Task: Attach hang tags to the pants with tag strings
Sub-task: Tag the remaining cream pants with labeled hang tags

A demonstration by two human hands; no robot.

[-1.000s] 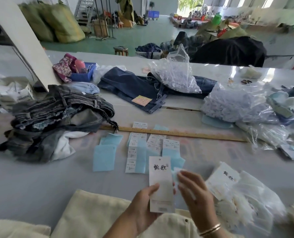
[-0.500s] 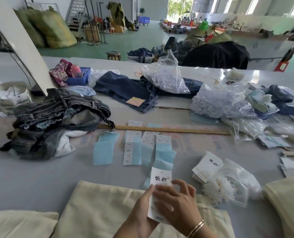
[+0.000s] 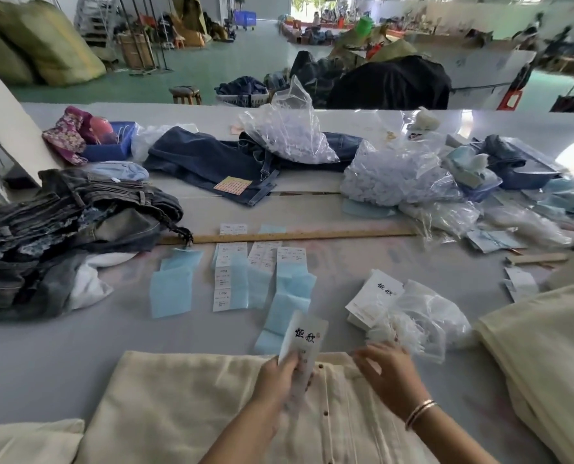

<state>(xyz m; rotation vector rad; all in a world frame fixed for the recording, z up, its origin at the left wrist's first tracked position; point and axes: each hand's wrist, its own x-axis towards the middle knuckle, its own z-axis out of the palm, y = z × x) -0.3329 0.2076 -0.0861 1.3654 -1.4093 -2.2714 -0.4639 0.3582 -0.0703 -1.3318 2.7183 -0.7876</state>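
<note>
Now, left hand (image 3: 280, 376): it is pinching the lower part of the white hang tag (image 3: 304, 339) and holding it upright above the cream pants (image 3: 185, 406).
Right hand (image 3: 388, 370): it is reaching toward the bag of tag strings (image 3: 419, 316), with the fingers spread and loose, holding nothing that I can see.
Pants: they are lying flat on the grey table (image 3: 44, 346) just in front of the person, with the button row (image 3: 326, 396) beside the left hand.
Risk: the strings are lying tangled in the thin bag, so the hand is probably going to pull several at once, or drag the bag along.
Second risk: the tag is being held only by the fingertips, so it could slip while the person is looking at the bag.
Around: a stack of more hang tags (image 3: 372, 298) is touching the bag; blue and white size labels (image 3: 262, 272) are lying between the pants and the wooden ruler (image 3: 312, 235); a heap of jeans (image 3: 61, 229) is sitting at the left.
In the way: nothing is standing between the right hand and the bag.
</note>
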